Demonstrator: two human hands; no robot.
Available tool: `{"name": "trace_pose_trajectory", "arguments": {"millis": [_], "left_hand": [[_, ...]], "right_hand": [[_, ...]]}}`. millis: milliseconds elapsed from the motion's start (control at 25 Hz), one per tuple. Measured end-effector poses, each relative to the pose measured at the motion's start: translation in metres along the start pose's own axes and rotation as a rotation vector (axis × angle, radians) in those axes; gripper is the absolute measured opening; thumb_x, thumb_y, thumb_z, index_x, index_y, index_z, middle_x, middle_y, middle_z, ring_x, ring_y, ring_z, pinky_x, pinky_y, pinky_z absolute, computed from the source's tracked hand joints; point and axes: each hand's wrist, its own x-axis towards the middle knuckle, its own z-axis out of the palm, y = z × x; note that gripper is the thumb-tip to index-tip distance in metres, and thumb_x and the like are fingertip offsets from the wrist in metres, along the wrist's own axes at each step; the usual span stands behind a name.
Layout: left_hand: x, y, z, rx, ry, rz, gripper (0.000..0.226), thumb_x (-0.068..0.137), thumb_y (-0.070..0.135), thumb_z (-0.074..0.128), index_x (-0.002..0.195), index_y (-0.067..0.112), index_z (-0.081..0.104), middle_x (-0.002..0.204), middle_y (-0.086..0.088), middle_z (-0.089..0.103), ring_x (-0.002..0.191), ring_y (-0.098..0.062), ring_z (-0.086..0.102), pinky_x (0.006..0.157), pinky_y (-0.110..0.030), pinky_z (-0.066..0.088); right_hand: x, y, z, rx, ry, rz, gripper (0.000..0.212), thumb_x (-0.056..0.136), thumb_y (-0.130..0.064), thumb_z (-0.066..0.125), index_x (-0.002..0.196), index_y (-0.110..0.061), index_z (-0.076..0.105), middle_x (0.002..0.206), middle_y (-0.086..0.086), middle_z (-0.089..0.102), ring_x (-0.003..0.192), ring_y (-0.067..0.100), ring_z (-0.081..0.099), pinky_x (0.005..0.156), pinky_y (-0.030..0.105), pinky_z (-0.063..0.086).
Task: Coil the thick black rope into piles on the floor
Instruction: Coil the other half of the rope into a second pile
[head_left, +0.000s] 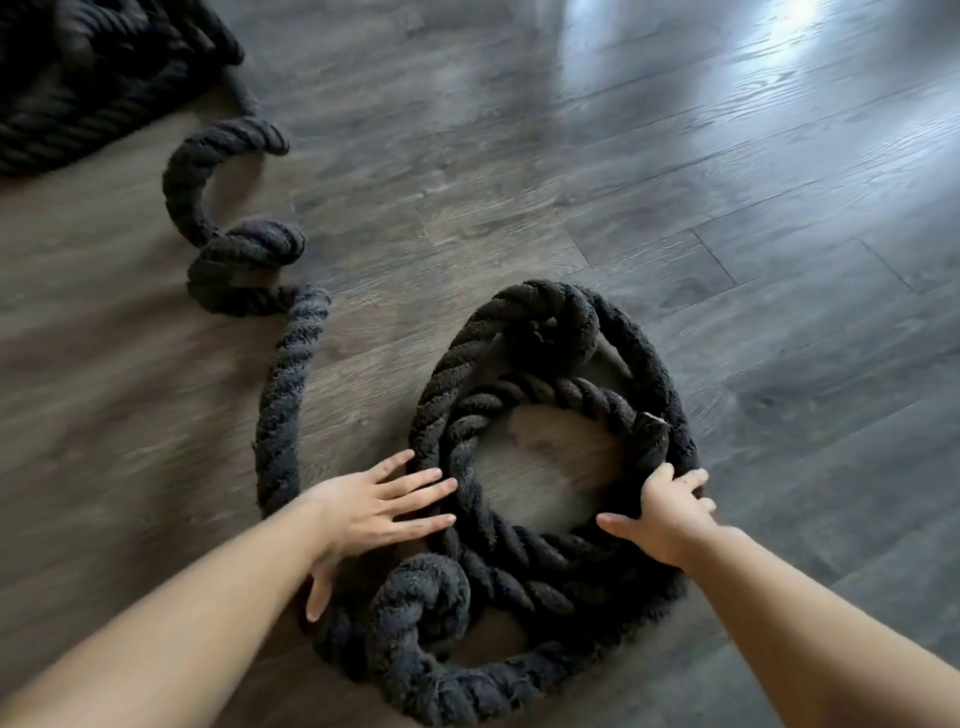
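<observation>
Rope (545, 551) coil between hands, fingers (415, 488) touching

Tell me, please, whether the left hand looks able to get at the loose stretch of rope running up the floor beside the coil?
Probably yes. The left hand lies flat against the coil's left edge, fingers straight and holding nothing, and the loose stretch lies just to its left on bare floor, with nothing between them.

We see a floor (571, 171) of dark grey-brown wood-grain planks, laid with staggered joints, with bright light glaring off it at upper right.
</observation>
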Motion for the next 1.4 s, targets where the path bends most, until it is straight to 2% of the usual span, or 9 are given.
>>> {"name": "trace_pose_trajectory", "arguments": {"millis": [160, 640, 760, 840, 960, 1080, 1200, 1280, 1400], "left_hand": [[0.009, -0.016, 0.010, -0.045, 0.071, 0.012, 0.172, 0.034, 0.080, 0.081, 0.147, 0.019, -0.034, 0.150, -0.013, -0.045, 0.139, -0.028, -0.041, 0.107, -0.053, -0.031], [0.005, -0.043, 0.020, -0.136, 0.108, 0.065, 0.170, 0.037, 0.087, 0.074, 0.147, 0.014, -0.034, 0.152, -0.025, -0.036, 0.140, -0.034, -0.037, 0.113, -0.058, -0.019], [0.016, -0.035, 0.035, -0.158, 0.182, -0.075, 0.168, 0.036, 0.092, 0.067, 0.153, 0.006, -0.018, 0.160, -0.027, -0.013, 0.146, -0.037, -0.022, 0.112, -0.061, -0.016], [0.029, -0.025, 0.032, -0.224, 0.219, -0.215, 0.167, 0.037, 0.098, 0.058, 0.153, 0.002, -0.015, 0.160, -0.022, 0.003, 0.148, -0.037, -0.006, 0.112, -0.064, -0.013], [0.050, -0.003, 0.010, -0.420, 0.219, -0.480, 0.163, 0.042, 0.104, 0.042, 0.146, 0.000, -0.028, 0.161, -0.014, -0.006, 0.146, -0.035, -0.011, 0.104, -0.067, -0.026], [0.068, 0.002, -0.009, -0.571, 0.290, -0.647, 0.153, 0.045, 0.105, 0.027, 0.154, 0.006, -0.014, 0.162, -0.011, -0.002, 0.146, -0.034, -0.004, 0.103, -0.070, -0.021], [0.082, 0.000, -0.020, -0.508, 0.374, -0.711, 0.109, 0.077, 0.080, 0.028, 0.156, 0.014, -0.010, 0.162, -0.012, -0.001, 0.143, -0.035, 0.001, 0.102, -0.072, -0.019], [0.088, -0.003, -0.021, -0.431, 0.342, -0.717, 0.103, 0.085, 0.064, 0.041, 0.155, 0.010, -0.012, 0.161, -0.012, -0.003, 0.141, -0.035, 0.002, 0.103, -0.072, -0.015], [0.062, -0.038, -0.019, -0.377, 0.290, -0.501, 0.142, 0.057, 0.089, 0.055, 0.156, 0.007, -0.005, 0.160, -0.012, 0.010, 0.141, -0.032, 0.012, 0.112, -0.066, 0.001]], "right_hand": [[0.023, -0.014, -0.021, -0.110, 0.016, -0.098, 0.122, 0.078, -0.070, 0.061, 0.151, 0.002, -0.006, 0.152, 0.038, -0.003, 0.136, 0.057, 0.019, 0.109, 0.059, 0.028], [0.082, -0.106, -0.089, -0.370, 0.053, -0.382, 0.108, 0.077, -0.065, 0.067, 0.144, 0.002, 0.015, 0.154, 0.035, -0.005, 0.136, 0.055, 0.022, 0.104, 0.061, 0.033], [0.095, -0.124, -0.101, -0.328, 0.065, -0.400, 0.105, 0.077, -0.060, 0.070, 0.145, -0.002, 0.015, 0.156, 0.030, -0.007, 0.139, 0.053, 0.017, 0.104, 0.061, 0.034], [0.098, -0.141, -0.102, -0.277, 0.166, -0.417, 0.105, 0.079, -0.054, 0.072, 0.149, -0.004, 0.010, 0.158, 0.024, -0.007, 0.141, 0.049, 0.012, 0.104, 0.061, 0.034], [0.074, -0.176, -0.082, -0.083, 0.375, -0.349, 0.090, 0.093, -0.034, 0.060, 0.154, -0.011, -0.002, 0.161, 0.016, -0.011, 0.147, 0.040, 0.001, 0.110, 0.064, 0.022], [0.028, -0.206, -0.041, 0.095, 0.408, -0.403, 0.072, 0.097, -0.038, 0.046, 0.154, -0.015, 0.008, 0.161, 0.015, -0.005, 0.148, 0.035, -0.003, 0.113, 0.062, 0.009], [-0.002, -0.200, 0.021, 0.167, 0.347, -0.576, 0.059, 0.103, -0.044, 0.025, 0.153, -0.012, 0.021, 0.161, 0.014, 0.013, 0.149, 0.025, -0.008, 0.117, 0.055, 0.002], [-0.005, -0.175, 0.045, 0.133, 0.459, -0.734, 0.070, 0.102, -0.051, 0.015, 0.149, -0.001, 0.030, 0.154, 0.019, 0.031, 0.147, 0.016, -0.020, 0.118, 0.039, -0.003], [0.008, -0.155, 0.045, 0.041, 0.394, -0.798, 0.108, 0.079, -0.084, 0.009, 0.153, -0.007, 0.020, 0.161, 0.012, 0.012, 0.142, 0.008, -0.028, 0.107, 0.022, -0.029]]}}
